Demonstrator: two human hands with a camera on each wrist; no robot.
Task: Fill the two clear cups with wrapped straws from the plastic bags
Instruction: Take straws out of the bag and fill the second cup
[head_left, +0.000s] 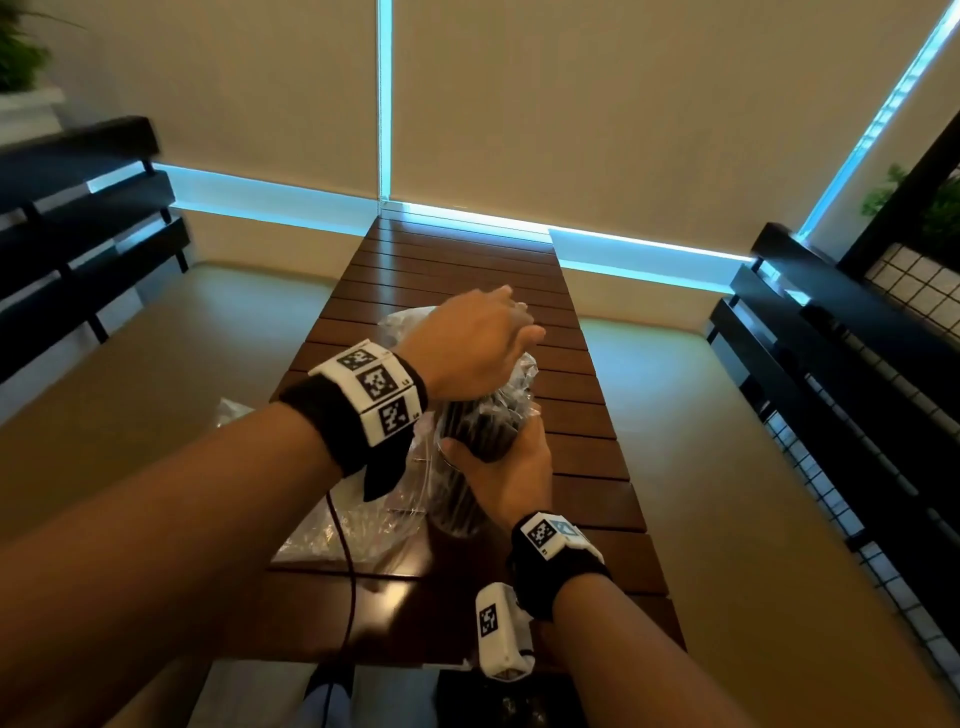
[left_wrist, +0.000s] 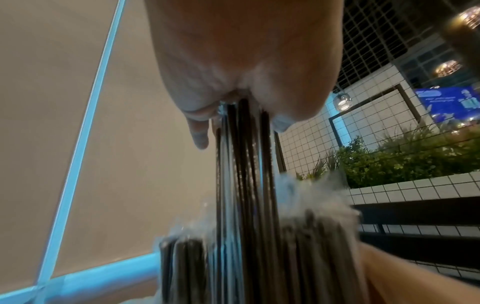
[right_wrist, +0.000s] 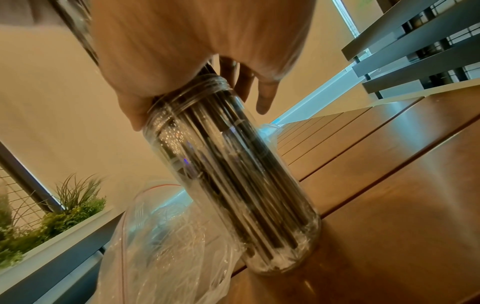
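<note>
A tall clear cup stands on the slatted wooden table, packed with dark wrapped straws. My right hand grips the cup just below its rim, thumb on one side and fingers on the other. Above the cup, my left hand pinches a bunch of straws by their tops; their lower ends stand among the straws in the cup. A second clear cup is not visible.
An open clear plastic bag lies crumpled left of the cup. More plastic shows behind my left hand. A dark bundle sits at the table's near edge. Black slatted benches flank the table.
</note>
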